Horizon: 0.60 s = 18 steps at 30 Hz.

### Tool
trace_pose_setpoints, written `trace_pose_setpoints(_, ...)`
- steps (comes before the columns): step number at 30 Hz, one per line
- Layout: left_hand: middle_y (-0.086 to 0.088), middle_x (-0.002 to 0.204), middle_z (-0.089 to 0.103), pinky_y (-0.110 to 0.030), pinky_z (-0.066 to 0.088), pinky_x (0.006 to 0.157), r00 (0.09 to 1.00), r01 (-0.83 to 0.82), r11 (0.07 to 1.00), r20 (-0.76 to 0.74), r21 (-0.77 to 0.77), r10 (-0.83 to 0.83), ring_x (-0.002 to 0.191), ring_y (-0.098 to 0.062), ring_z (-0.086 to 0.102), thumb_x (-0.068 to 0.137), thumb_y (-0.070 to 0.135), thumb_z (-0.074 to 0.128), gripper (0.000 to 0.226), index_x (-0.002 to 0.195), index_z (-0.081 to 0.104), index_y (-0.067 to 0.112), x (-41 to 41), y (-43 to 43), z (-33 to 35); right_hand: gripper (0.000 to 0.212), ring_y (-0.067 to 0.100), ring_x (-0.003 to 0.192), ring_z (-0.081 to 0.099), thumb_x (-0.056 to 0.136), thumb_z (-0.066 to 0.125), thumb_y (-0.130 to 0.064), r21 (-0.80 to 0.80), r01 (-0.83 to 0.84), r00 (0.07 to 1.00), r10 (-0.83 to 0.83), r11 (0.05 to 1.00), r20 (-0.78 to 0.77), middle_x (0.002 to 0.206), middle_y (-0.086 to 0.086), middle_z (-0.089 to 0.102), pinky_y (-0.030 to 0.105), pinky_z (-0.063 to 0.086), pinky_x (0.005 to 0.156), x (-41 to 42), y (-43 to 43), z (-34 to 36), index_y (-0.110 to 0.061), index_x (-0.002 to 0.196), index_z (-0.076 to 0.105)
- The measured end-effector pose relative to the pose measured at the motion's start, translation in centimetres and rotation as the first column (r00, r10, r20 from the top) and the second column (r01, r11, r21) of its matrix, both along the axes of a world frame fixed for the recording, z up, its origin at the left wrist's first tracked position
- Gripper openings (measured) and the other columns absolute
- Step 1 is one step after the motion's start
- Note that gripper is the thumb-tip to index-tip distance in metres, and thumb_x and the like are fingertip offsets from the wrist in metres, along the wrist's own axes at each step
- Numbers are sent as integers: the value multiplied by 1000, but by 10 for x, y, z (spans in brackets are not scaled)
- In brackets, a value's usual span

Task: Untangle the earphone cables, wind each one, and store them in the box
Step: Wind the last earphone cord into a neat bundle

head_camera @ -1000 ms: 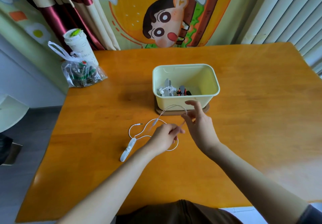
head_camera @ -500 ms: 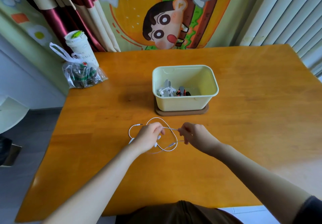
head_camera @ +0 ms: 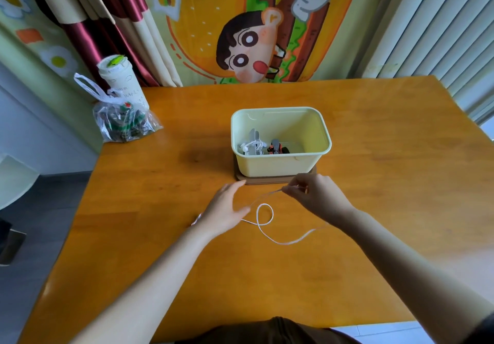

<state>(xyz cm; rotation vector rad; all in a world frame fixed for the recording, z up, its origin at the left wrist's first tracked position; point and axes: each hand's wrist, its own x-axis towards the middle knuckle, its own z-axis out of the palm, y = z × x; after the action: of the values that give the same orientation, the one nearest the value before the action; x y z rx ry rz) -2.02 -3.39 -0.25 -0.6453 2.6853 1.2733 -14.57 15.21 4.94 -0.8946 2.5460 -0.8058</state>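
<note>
A thin white earphone cable [head_camera: 267, 226] lies looped on the wooden table [head_camera: 374, 156] in front of the pale yellow box [head_camera: 278, 166]. My right hand [head_camera: 315, 196] pinches one stretch of the cable and holds it taut just above the table. My left hand [head_camera: 227, 210] lies flat with straight fingers over the cable's left part; a white bit [head_camera: 196, 219] peeks out at its wrist side. Inside the box sit a wound white earphone bundle [head_camera: 252, 145] and a dark red-and-black one [head_camera: 275, 148].
The box stands on a brown coaster [head_camera: 270, 180]. A clear plastic bag [head_camera: 123, 121] and a white cup [head_camera: 120, 81] sit at the table's far left corner. Curtains and a cartoon hanging fill the wall behind.
My left hand has let go of the cable and flattened with fingers pointing toward the box. My right hand has risen toward the box, drawing the cable taut; the loop has spread rightward.
</note>
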Motion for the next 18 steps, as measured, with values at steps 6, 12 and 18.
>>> trace_pose_setpoints(6, 8, 68, 63, -11, 40, 68, 963, 65, 992, -266, 107, -35, 67, 2, 57, 95, 10, 53, 21, 105, 71, 15, -23, 34, 34, 23, 8, 55, 43, 89, 61, -35, -85, -76, 997, 76, 993, -2, 58, -13, 48, 32, 37, 55, 17, -17, -3, -16, 75, 61)
trace_pose_setpoints(12, 1, 63, 64, -7, 39, 55, 965, -248, 966, -69, 66, 252, 59, -5, 56, 96, 15, 54, 26, 83, 72, 2, 0, -19, 4, 27, 6, 46, 40, 92, 57, -34, 23, 81, 996, -82, 996, 37, 48, -11, 44, 25, 29, 48, -10, 23, -7, -25, 66, 61)
trace_pose_setpoints(18, 2, 62, 65, -28, 49, 71, 942, -329, 944, 80, 28, 326, 63, -16, 61, 97, 15, 52, 26, 77, 68, 11, 24, -39, -30, 26, 14, 53, 47, 92, 58, -34, 39, 286, 957, -283, 958, -59, 54, -5, 52, 30, 32, 49, -30, 41, -12, -17, 74, 66)
